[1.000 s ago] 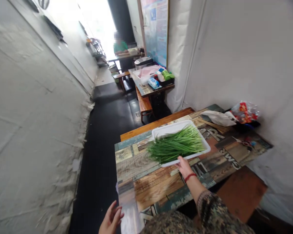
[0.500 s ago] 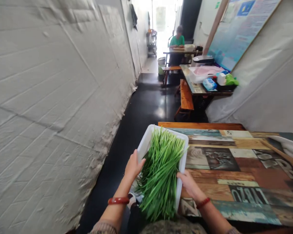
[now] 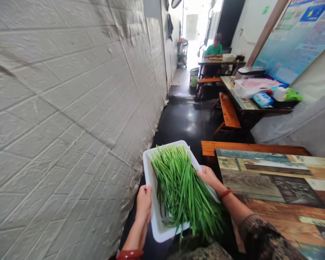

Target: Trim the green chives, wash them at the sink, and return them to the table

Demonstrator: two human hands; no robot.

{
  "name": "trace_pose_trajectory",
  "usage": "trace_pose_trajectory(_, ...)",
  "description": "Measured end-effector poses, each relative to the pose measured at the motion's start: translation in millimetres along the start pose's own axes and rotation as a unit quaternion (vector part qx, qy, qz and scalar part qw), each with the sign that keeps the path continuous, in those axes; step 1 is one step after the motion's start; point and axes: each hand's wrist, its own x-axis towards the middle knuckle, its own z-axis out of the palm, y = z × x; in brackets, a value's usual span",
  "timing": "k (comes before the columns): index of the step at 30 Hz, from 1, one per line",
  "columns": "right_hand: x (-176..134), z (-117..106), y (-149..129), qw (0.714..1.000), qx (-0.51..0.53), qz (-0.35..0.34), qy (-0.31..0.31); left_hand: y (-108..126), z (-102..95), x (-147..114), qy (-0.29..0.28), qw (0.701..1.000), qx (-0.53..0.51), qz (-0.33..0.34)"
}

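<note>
Long green chives [image 3: 181, 184] lie in a white plastic tray [image 3: 148, 169], their pale ends towards the far rim and their leaves hanging over the near right side. My left hand [image 3: 144, 204] is closed on the tray's left rim, thumb on top. On the opposite side my right hand [image 3: 208, 177] grips the right rim, its thumb inside by the chives. Both hands hold the tray up in front of my body, above the dark floor. The fingers under the rim are hidden.
Close on the left runs a white brick-patterned wall [image 3: 70, 126]. A patchwork-patterned table [image 3: 260, 184] and wooden bench [image 3: 249, 147] stand at the right. Further on are another bench [image 3: 229, 110], a table with a pink-covered tub [image 3: 243, 88], and a seated person in green [image 3: 213, 50].
The tray has turned and shifted left relative to the table, away from its edge. My view has swung left, and the tables now appear further right. Both hands keep their hold.
</note>
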Motion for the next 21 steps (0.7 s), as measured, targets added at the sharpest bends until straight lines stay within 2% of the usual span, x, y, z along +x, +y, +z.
trace_pose_trajectory(3, 35.0, 0.5, -13.5, 0.999, -0.038, 0.020, 0.015, 4.4, 14.9, 9.3, 0.039, 0.997, 0.042, 0.050)
trace_pose_trajectory(6, 74.4, -8.3, -23.5, 0.997, -0.035, 0.043, 0.046, 16.5, 36.4, 27.1, 0.025, 0.998, 0.024, 0.056)
trace_pose_trajectory(8, 104.9, -19.7, -30.4, 0.996, -0.030, 0.049, 0.074, 31.4, 51.1, 45.4, -0.032, 0.999, -0.042, 0.008)
trace_pose_trajectory(10, 140.5, -34.2, -38.4, 0.993, -0.034, 0.050, 0.098, 52.4, 65.4, 69.6, -0.130, 0.982, -0.113, -0.074)
trace_pose_trajectory(13, 203.9, -56.5, -51.8, 0.989, -0.079, 0.037, 0.115, 92.1, 86.5, 117.5, -0.281, 0.932, -0.142, -0.181)
trace_pose_trajectory(15, 250.3, -68.8, -60.2, 0.986, -0.110, 0.025, 0.124, 121.0, 100.9, 156.2, -0.336, 0.909, -0.126, -0.211)
trace_pose_trajectory(18, 322.0, -80.5, -73.7, 0.986, -0.108, 0.009, 0.125, 164.4, 122.4, 220.9, -0.370, 0.897, -0.114, -0.214)
trace_pose_trajectory(21, 395.4, -90.4, -92.8, 0.988, -0.103, -0.003, 0.117, 205.2, 145.3, 287.5, -0.371, 0.902, -0.104, -0.194)
